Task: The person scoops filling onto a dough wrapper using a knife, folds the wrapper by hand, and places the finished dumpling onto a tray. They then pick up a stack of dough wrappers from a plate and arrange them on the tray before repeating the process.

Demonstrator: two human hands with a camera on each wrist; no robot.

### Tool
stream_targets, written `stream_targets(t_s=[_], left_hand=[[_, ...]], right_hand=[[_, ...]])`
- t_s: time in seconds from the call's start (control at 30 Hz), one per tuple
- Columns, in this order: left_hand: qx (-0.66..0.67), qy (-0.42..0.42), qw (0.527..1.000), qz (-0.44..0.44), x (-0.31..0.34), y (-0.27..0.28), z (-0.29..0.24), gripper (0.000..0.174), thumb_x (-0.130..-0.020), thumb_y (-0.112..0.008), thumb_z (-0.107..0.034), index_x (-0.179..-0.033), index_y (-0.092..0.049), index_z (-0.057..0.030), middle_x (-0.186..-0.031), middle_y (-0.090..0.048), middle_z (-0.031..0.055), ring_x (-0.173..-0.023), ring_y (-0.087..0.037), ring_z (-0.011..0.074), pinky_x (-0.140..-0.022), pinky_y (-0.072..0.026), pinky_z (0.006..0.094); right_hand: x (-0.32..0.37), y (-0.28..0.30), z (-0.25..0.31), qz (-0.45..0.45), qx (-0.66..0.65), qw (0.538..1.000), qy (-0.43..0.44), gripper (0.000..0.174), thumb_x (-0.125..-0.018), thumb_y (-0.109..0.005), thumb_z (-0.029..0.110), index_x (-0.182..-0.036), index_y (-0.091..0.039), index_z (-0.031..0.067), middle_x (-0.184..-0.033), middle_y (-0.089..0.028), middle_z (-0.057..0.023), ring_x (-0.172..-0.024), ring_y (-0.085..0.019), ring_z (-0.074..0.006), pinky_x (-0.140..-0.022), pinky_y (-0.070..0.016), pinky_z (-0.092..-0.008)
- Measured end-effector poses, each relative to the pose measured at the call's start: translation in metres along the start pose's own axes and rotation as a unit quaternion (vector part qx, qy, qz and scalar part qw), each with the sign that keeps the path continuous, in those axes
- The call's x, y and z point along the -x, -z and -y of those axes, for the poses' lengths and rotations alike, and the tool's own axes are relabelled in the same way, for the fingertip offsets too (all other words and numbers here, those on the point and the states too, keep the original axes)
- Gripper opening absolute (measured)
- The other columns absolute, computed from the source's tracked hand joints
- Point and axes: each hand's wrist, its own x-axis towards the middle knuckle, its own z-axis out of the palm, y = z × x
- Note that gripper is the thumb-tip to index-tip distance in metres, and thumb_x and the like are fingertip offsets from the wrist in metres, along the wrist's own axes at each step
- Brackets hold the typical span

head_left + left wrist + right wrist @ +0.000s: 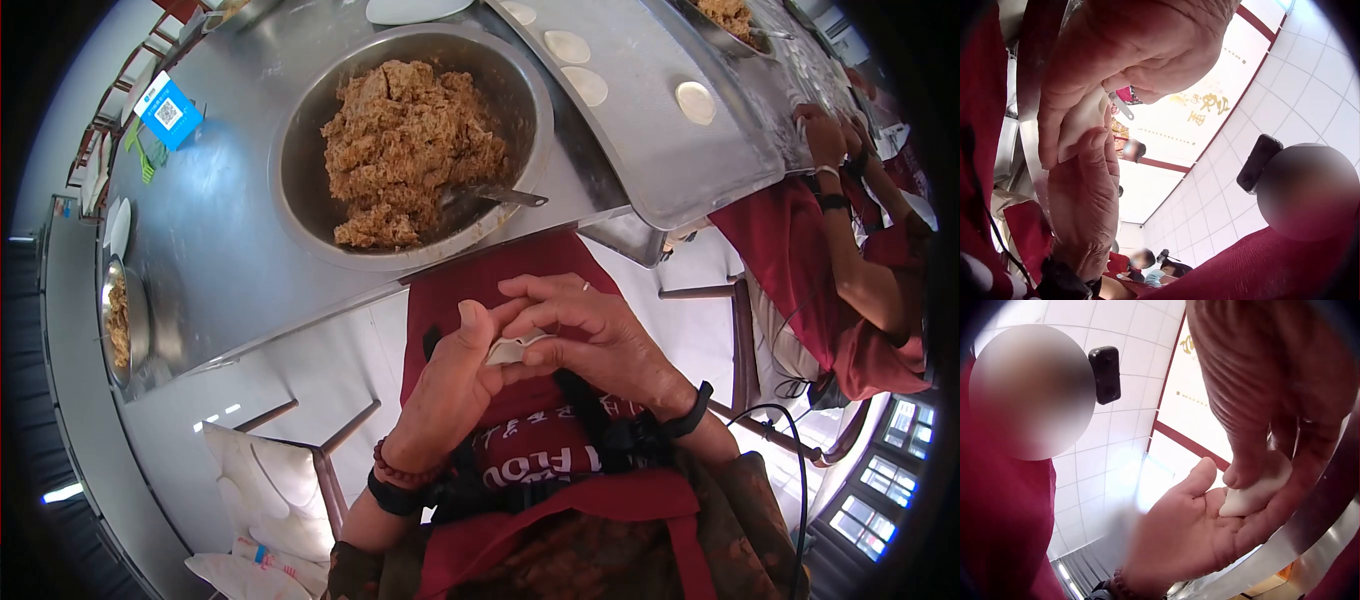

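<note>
Stretching out before the person in the maroon apron [590, 262], the long silver metal table [220, 225] bore a pale grey rectangular tray [650, 150] and, just beside it, a wide round steel bowl [375, 262]. A brown, shredded, clumpy filling [405, 130] was heaped in that bowl. Next in size came the hands, brought together in front of the apron, below the table's near edge: the left hand [450, 378], palm up, lay with its fingers stretched beneath the dough, its thumb raised, while the right hand [610, 345] pinched that dough between thumb and fingers. A blue-and-white card with a square code [168, 112] stood left of the bowl. A flat metal handle [515, 197] poked from the filling, near the bowl's rim. Thin round cream wrappers [567, 47] lay apart on the tray. Smallest was the folded white dough piece [512, 350], held between both hands.
</note>
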Motion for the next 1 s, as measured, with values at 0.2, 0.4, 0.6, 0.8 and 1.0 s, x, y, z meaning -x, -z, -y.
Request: stream_targets(t_s=[0.2,0.4,0.6,0.8,1.0], left_hand=[[0.072,-0.003,0.997,0.007,-0.003,0.005,0.009,0.076,-0.105,-0.02,-0.054,-0.137,-0.042,0.011,-0.135,-0.052,0.0182,-0.122,-0.056,0.0262,-0.107,-0.0455,0.0434],[0.197,-0.018,0.98,-0.003,-0.007,0.006,0.022,0.064,-0.107,-0.021,-0.047,-0.132,-0.045,0.0072,-0.132,-0.054,0.0206,-0.123,-0.056,0.0323,-0.108,-0.0438,0.0499],[0.004,-0.15,0.979,-0.14,-0.004,-0.001,0.029,0.029,-0.104,-0.045,-0.017,-0.123,-0.05,0.0035,-0.125,-0.059,0.0184,-0.115,-0.061,0.0292,-0.1,-0.051,0.0454],[-0.185,-0.256,0.928,-0.196,-0.004,0.004,0.035,0.02,-0.097,-0.054,0.003,-0.116,-0.053,0.0021,-0.115,-0.063,0.0138,-0.104,-0.064,0.0198,-0.094,-0.0554,0.0342],[-0.234,-0.266,0.913,-0.201,-0.005,0.005,0.036,0.018,-0.095,-0.057,0.005,-0.113,-0.057,0.0012,-0.11,-0.064,0.0104,-0.1,-0.064,0.015,-0.088,-0.0536,0.0281]], right_hand=[[0.004,-0.004,-0.012,-0.036,-0.088,0.995,0.001,0.014,-0.087,-0.071,0.005,-0.1,-0.069,0.0041,-0.13,-0.061,-0.0139,-0.12,-0.056,-0.0215,-0.1,-0.0452,-0.0338],[0.002,-0.012,-0.012,-0.109,-0.152,0.982,-0.035,0.009,-0.092,-0.067,0.005,-0.1,-0.067,0.0026,-0.125,-0.062,-0.0134,-0.113,-0.06,-0.0164,-0.097,-0.0483,-0.0299],[0.0,-0.014,-0.01,-0.152,-0.246,0.954,-0.085,0.009,-0.094,-0.065,0.006,-0.102,-0.066,0.0015,-0.118,-0.066,-0.0104,-0.109,-0.06,-0.0126,-0.093,-0.0497,-0.0269],[0.001,-0.013,-0.01,-0.14,-0.225,0.96,-0.086,0.009,-0.095,-0.065,0.006,-0.102,-0.066,0.0009,-0.113,-0.068,-0.0095,-0.107,-0.061,-0.0111,-0.091,-0.0505,-0.0259],[0.002,-0.013,-0.009,-0.132,-0.186,0.971,-0.071,0.01,-0.094,-0.065,0.006,-0.102,-0.066,0.0003,-0.113,-0.068,-0.0105,-0.106,-0.062,-0.0121,-0.091,-0.0508,-0.0265]])
